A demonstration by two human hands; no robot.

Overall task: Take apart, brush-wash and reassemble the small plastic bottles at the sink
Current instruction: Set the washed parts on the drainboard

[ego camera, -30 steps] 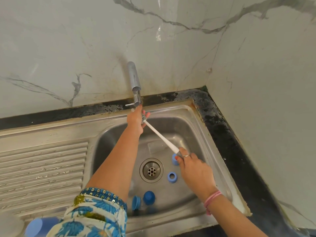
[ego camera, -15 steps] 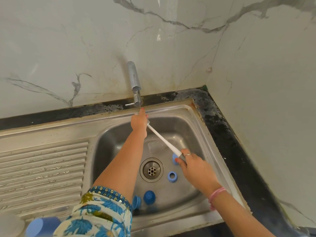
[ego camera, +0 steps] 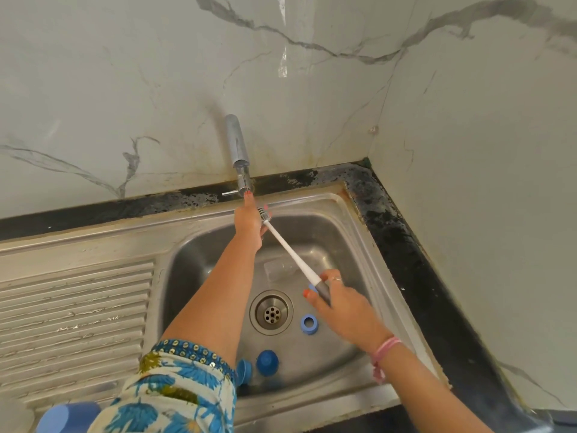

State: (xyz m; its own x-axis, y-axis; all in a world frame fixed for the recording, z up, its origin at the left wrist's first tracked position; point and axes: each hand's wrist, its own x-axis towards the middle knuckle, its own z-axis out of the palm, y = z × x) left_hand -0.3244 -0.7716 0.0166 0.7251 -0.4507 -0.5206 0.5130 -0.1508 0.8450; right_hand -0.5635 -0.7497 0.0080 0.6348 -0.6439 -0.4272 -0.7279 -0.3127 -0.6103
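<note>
My left hand [ego camera: 249, 220] reaches to the back of the sink, one straight fingertip touching the base of the chrome tap [ego camera: 239, 151]. My right hand [ego camera: 342, 306] grips the grey handle of a white bottle brush [ego camera: 292, 253], whose bristle head lies beside my left thumb. On the basin floor lie a clear plastic bottle [ego camera: 278, 270], a blue ring [ego camera: 309, 323], a blue domed cap [ego camera: 267, 362] and another blue cap [ego camera: 243, 370] partly behind my left sleeve. Behind my right thumb a further blue piece [ego camera: 312, 288] peeks out.
The steel sink [ego camera: 352, 245] has a drain [ego camera: 271, 312] in the middle and a ribbed drainboard [ego camera: 75, 307] on the left. A blue cup [ego camera: 67, 418] stands at the lower left edge. Marble walls close the back and right; a black counter rims the sink.
My left hand has risen from the brush head until a fingertip touches the tap. My right hand and the brush have barely shifted.
</note>
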